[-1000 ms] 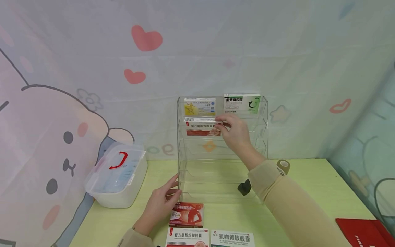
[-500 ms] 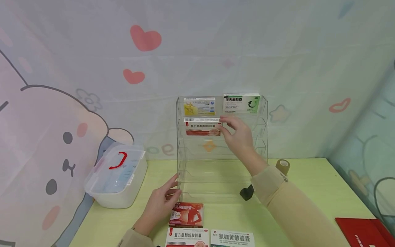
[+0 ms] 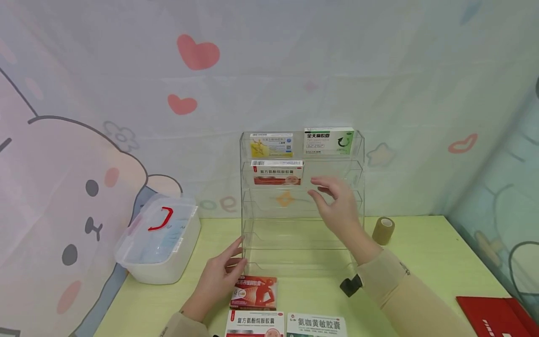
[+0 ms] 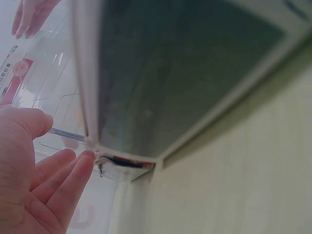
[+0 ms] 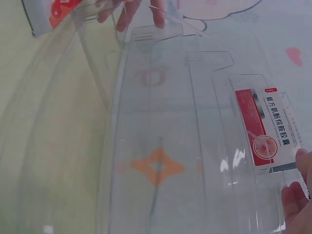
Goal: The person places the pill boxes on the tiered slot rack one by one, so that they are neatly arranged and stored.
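Observation:
A clear tiered display rack [image 3: 294, 234] stands upright on the light green table. My left hand [image 3: 216, 283] holds its lower left side edge, thumb and fingers [image 4: 63, 180] on either side of the clear panel. My right hand [image 3: 338, 206] hovers before the rack's right half, thumb and fingers apart and nothing between them. Left of those fingertips, a red-and-white medicine box [image 3: 278, 173] sits in the second tier from the top. The top tier holds a yellow-and-white medicine box [image 3: 271, 145] and a green-and-white medicine box [image 3: 329, 141].
In front of the rack lie a red medicine box [image 3: 254, 292], another red-and-white box [image 3: 254, 323] and a white-and-green box [image 3: 316, 325]. A lidded white case [image 3: 160, 238] stands left. A brown tape roll [image 3: 383, 231] and red folder [image 3: 497, 316] are right.
My right hand has let go of the red-and-white medicine box and moved right and down, away from it. The box stays in the second tier. My left hand has not moved.

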The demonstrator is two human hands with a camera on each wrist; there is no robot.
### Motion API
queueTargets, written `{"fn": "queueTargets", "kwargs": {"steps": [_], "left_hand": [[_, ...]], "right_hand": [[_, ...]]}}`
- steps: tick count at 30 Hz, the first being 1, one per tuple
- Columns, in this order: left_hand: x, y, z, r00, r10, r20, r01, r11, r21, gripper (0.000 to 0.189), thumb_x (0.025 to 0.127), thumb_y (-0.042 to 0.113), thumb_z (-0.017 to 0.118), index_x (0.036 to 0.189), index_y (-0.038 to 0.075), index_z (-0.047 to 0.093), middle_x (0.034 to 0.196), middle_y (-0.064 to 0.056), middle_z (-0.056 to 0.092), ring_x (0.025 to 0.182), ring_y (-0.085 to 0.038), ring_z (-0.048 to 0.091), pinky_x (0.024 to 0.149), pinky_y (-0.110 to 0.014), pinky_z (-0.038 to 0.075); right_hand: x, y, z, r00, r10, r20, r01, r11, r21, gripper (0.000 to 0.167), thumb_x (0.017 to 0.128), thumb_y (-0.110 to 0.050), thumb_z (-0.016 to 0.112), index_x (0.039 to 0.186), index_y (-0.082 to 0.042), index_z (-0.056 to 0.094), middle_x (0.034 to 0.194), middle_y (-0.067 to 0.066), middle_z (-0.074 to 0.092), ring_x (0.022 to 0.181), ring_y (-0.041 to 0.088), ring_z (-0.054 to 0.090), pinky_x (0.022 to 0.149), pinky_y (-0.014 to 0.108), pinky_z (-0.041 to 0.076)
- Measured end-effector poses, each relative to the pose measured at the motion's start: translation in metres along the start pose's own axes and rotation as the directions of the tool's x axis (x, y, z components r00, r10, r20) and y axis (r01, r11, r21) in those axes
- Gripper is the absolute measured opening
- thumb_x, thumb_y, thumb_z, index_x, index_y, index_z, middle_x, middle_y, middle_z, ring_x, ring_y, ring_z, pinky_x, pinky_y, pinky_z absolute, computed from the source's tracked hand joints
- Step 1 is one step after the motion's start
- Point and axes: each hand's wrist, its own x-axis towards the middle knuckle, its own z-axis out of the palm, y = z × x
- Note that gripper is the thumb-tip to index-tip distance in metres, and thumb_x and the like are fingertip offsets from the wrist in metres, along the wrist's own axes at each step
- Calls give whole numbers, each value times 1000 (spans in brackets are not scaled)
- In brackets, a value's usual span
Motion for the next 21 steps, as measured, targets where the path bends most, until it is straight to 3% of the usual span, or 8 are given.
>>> {"fn": "queueTargets", "kwargs": {"steps": [3,10,13,21], "left_hand": [[0,0,0,1000,2,4,-2,1000,-5,65,107,20,75,167,24,51,141,-16,76,115,-27,82,93,-31,69],[0,0,0,1000,2,3,-2,1000,1,65,107,21,75,167,25,51,141,-15,76,115,-27,82,93,-31,69],[0,-1,1,1000,0,0,0,1000,7,65,107,22,75,167,28,51,141,-15,76,115,-27,82,93,-31,69],[0,-2,2,1000,-2,-4,3,1000,15,65,107,22,75,167,29,50,142,-14,76,116,-26,82,93,-33,69]], "right_hand": [[-15,6,-4,1000,-19,2,19,1000,8,27,93,2,85,120,0,80,124,16,80,116,27,75,102,22,63],[-47,13,-13,999,-40,6,39,996,75,29,90,9,84,118,2,80,118,20,80,112,-10,68,99,24,65],[-60,14,-16,999,-31,18,29,995,97,30,89,12,84,117,2,80,115,21,80,111,-13,67,98,22,65],[-96,15,-23,998,-4,60,5,1000,-8,32,88,6,87,118,-6,82,115,13,83,106,-7,73,97,14,62]]}}
